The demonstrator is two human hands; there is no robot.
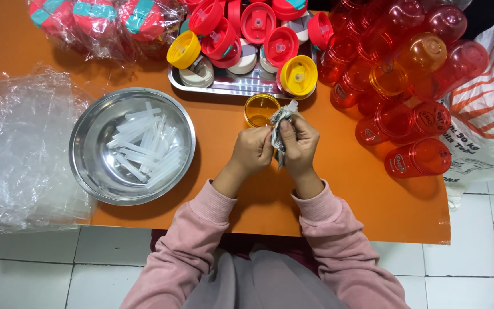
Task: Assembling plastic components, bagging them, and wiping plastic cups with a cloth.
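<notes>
Over the middle of an orange table [373,212], the left hand [253,151] and right hand [300,143] pinch a crumpled grey-white cloth [281,127] between closed fingers, just near of a small yellow cup [260,110], with a steel bowl [87,171] of clear plastic straws [144,146] to the left and red bottles [413,123] to the right.

Steel bowl [87,171] of clear plastic straws [144,146], left. Crumpled clear plastic bags [21,149] beside it. Metal tray [230,87] of red and yellow lids [258,34]. Heap of red and orange translucent bottles [407,74], right. Orange table [344,200]. White tiled floor [58,269].
</notes>
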